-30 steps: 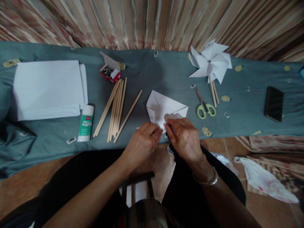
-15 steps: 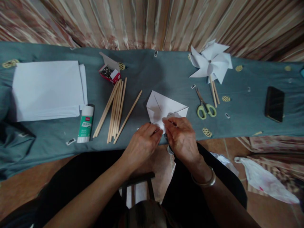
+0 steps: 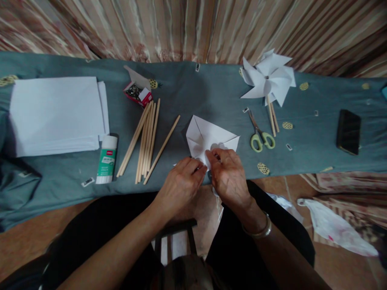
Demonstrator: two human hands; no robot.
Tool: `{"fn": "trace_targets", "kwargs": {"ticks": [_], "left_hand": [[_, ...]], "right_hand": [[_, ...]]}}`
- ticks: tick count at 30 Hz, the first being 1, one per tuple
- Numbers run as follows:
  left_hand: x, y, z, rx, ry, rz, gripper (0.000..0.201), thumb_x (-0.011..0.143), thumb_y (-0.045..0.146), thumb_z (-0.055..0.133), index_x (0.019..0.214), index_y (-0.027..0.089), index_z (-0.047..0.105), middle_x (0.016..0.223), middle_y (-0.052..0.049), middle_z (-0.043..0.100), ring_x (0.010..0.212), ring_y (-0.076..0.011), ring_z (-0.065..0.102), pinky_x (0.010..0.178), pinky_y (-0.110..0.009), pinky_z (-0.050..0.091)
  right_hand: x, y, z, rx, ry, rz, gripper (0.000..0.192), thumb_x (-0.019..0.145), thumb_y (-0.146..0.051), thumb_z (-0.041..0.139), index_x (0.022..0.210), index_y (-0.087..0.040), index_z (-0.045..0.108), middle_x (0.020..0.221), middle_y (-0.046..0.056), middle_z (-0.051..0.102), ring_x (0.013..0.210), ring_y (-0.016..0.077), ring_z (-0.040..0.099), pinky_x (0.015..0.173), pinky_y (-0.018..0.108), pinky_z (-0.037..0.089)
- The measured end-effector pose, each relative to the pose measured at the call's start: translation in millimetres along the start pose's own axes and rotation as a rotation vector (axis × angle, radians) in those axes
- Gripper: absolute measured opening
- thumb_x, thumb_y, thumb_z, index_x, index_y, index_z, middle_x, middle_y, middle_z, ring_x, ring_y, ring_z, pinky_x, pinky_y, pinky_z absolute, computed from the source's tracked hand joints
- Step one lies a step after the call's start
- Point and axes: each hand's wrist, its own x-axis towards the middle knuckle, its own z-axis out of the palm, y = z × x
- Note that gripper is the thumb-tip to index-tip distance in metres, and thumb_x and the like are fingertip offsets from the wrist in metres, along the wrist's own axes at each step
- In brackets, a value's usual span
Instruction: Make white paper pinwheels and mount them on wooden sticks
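White folded paper (image 3: 208, 137) lies at the table's (image 3: 211, 92) near edge; left hand (image 3: 179, 187) and right hand (image 3: 229, 177) pinch its near corner, best kept flat, creased slowly

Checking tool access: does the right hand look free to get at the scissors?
Probably yes. The scissors lie on bare cloth just right of the right hand, nothing between them, though it now pinches the folded paper.

I saw both forearms bare, with no sleeves reaching them. A thin metal bangle (image 3: 256, 231) circled my right wrist. Black clothing (image 3: 99, 229) covered my lap and legs below the arms.
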Motion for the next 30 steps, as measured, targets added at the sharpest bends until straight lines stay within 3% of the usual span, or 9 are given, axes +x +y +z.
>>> {"fn": "trace_targets", "kwargs": {"ticks": [10,16,18,20,24,30], "left_hand": [[1,1,0.3,0.029,0.000,-0.007,0.010,0.089,0.012,0.058,0.092,0.009,0.067,0.090,-0.009,0.065,0.084,-0.0222,0.059,0.076,-0.034,0.057],[0,-1,2.3,0.030,0.016,-0.009,0.014,0.091,0.013,0.055,0.097,0.011,0.067,0.094,-0.008,0.067,0.087,-0.0207,0.061,0.077,-0.033,0.057],[0,-1,1.7,0.023,0.016,-0.007,0.013,0.091,0.012,0.055,0.096,0.011,0.067,0.094,-0.009,0.067,0.087,-0.0205,0.062,0.078,-0.033,0.057],[1,-1,0.8,0.014,0.018,0.001,0.012,0.090,0.011,0.056,0.096,0.010,0.067,0.094,-0.009,0.067,0.088,-0.0207,0.062,0.078,-0.033,0.057],[1,-1,-0.8,0.009,0.010,0.003,0.012,0.090,0.012,0.056,0.097,0.011,0.066,0.094,-0.009,0.068,0.088,-0.0201,0.063,0.077,-0.033,0.057],[1,-5,-5.5,0.011,0.014,0.013,0.013,0.091,0.012,0.055,0.097,0.011,0.067,0.095,-0.009,0.068,0.088,-0.0207,0.064,0.077,-0.034,0.057]], "right_hand": [[4,-6,7,0.011,-0.043,-0.002,0.036,0.093,-0.013,0.038,0.117,-0.005,0.063,0.107,0.019,0.065,0.097,0.0297,0.052,0.086,0.046,0.050],[7,26,-2,0.422,0.124,0.111,0.039,0.090,-0.009,0.038,0.113,-0.014,0.069,0.111,0.010,0.071,0.106,0.0210,0.063,0.095,0.038,0.052],[14,41,-3,0.393,0.176,0.185,0.040,0.091,-0.011,0.038,0.116,-0.016,0.068,0.114,0.010,0.071,0.109,0.0221,0.063,0.099,0.043,0.050],[24,53,-2,0.270,0.196,0.201,0.039,0.092,-0.016,0.039,0.122,-0.010,0.064,0.120,0.016,0.069,0.113,0.0267,0.062,0.101,0.048,0.048],[41,65,4,0.163,0.117,0.157,0.043,0.097,-0.027,0.038,0.130,-0.007,0.057,0.128,0.020,0.064,0.121,0.0297,0.058,0.103,0.051,0.046],[42,78,-2,0.261,0.099,0.189,0.037,0.093,-0.034,0.047,0.115,-0.013,0.069,0.117,0.016,0.070,0.111,0.0281,0.064,0.098,0.046,0.049]]}}
